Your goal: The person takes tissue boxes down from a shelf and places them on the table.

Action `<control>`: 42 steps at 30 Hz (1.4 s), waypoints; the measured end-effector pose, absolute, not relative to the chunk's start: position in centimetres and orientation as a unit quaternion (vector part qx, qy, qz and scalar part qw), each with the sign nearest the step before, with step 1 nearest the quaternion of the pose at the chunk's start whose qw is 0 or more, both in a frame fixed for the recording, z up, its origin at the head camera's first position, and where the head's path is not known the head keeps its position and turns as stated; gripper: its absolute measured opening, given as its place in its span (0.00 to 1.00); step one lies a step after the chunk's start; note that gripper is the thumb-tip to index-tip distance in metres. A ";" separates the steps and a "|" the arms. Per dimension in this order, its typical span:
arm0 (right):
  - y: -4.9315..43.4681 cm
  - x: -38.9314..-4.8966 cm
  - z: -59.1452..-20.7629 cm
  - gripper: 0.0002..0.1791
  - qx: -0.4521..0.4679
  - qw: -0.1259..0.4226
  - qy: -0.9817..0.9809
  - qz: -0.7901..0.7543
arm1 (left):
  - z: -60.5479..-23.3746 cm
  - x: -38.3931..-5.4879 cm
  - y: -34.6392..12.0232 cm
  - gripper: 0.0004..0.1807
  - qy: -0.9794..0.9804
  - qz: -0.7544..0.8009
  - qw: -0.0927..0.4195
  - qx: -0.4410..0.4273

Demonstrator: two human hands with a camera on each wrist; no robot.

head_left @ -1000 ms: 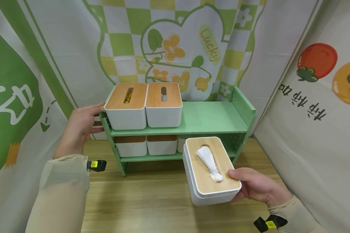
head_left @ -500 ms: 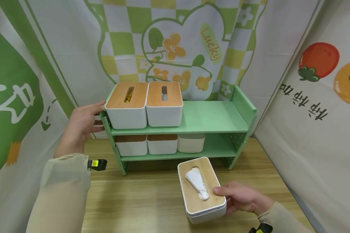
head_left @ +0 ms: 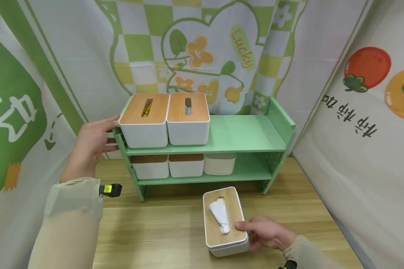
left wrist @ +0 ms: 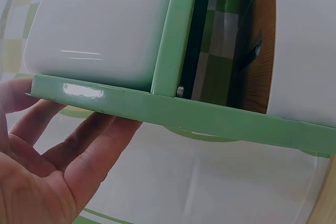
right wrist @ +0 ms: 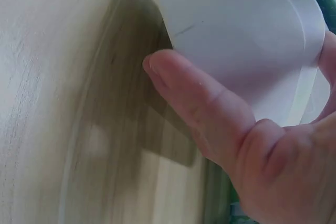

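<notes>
A white tissue box [head_left: 225,220] with a wooden lid and a white tissue poking from its slot is at the table's front, right of centre. My right hand [head_left: 267,233] grips its right side, thumb on the lid, fingers lower on the wall. In the right wrist view the box [right wrist: 241,35] casts a shadow on the table; whether its base touches the wood is unclear. My left hand [head_left: 92,144] touches the left side panel of the green two-tier shelf [head_left: 244,132]. In the left wrist view its fingers [left wrist: 102,153] reach to the outside of that panel [left wrist: 210,119].
Two white boxes with slotted wooden lids, one left [head_left: 144,123] and one right [head_left: 188,119], fill the upper tier's left half. Below stand two more white boxes [head_left: 186,168] and a cream box [head_left: 219,165]. Patterned curtains [head_left: 205,48] surround the wooden table [head_left: 155,231].
My right hand has carried the tissue box away from the shelf, toward me, down and slightly left, uncovering the cream box. The left hand keeps its place on the shelf.
</notes>
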State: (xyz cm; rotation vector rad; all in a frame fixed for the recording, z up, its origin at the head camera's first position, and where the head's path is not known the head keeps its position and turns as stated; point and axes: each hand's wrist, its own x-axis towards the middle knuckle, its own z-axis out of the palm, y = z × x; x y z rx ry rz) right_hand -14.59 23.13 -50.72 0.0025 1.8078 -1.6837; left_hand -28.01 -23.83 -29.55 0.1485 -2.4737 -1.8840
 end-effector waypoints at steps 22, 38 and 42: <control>23.0 -15.0 -52.1 0.19 0.005 0.224 0.807 -0.546 | -29.6 -27.7 -23.5 0.31 -0.797 -0.601 0.024 0.052; 18.1 -12.7 -50.6 0.37 -0.231 -0.145 0.958 -0.092 | -29.6 -27.6 -23.3 0.30 -0.800 -0.597 0.034 0.052; 16.7 -12.0 -50.4 0.30 -0.274 -0.168 0.945 -0.061 | -29.7 -27.6 -23.3 0.30 -0.800 -0.596 0.036 0.052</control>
